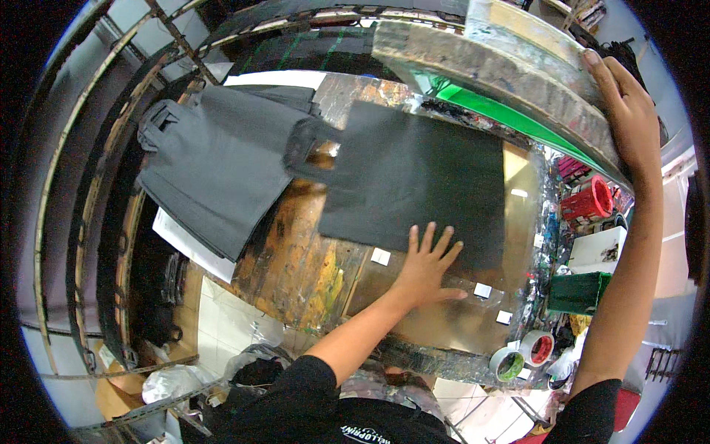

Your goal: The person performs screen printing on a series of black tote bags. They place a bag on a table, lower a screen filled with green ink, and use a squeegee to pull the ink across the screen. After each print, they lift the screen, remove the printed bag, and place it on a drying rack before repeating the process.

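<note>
A black fabric bag (421, 174) lies flat on a shiny brown board (384, 296), its handles pointing left. My left hand (425, 272) is spread open, with its fingertips on the bag's near edge and its palm over the board. On the right, my right hand (630, 122) grips the upper edge of a raised, tilted screen-printing frame (510, 83). Green shows on the frame's underside (481, 111). Left of the single bag is a stack of similar black bags (222, 155), resting partly on white sheets (194, 246).
Small white squares (380, 256) dot the board. Two tape rolls (538, 346) sit at the near right corner. A red tub (589, 198) and a dark green box (579, 293) stand along the right. Curved metal racks (89, 192) rise on the left.
</note>
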`<move>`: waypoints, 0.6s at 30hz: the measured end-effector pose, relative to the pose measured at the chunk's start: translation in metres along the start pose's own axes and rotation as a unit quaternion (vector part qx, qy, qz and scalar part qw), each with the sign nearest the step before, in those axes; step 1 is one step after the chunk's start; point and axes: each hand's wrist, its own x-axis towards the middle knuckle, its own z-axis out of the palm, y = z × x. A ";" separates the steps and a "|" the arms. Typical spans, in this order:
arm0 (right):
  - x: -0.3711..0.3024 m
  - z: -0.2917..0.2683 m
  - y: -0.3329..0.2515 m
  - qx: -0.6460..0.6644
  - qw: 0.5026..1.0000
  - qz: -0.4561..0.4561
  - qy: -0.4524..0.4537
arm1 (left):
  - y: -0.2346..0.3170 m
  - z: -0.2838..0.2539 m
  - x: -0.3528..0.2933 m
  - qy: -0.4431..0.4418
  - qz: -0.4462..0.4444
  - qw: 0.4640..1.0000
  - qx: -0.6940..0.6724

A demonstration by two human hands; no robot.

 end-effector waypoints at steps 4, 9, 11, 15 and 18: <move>-0.002 0.010 0.001 -0.008 0.999 -0.015 0.043 | 0.024 0.032 0.017 0.032 0.034 0.998 -0.029; -0.005 0.007 0.001 0.014 0.999 -0.031 0.020 | 0.037 0.036 0.010 0.076 0.012 0.996 -0.043; -0.006 0.008 0.016 0.012 0.998 -0.057 0.038 | 0.035 0.030 0.004 0.056 0.000 0.998 -0.023; -0.007 0.000 -0.034 0.034 0.998 0.060 -0.014 | 0.030 0.032 0.010 0.061 0.017 0.998 0.001; 0.000 -0.007 -0.026 -0.027 0.999 0.021 -0.040 | 0.036 0.036 0.015 0.060 0.033 0.997 0.019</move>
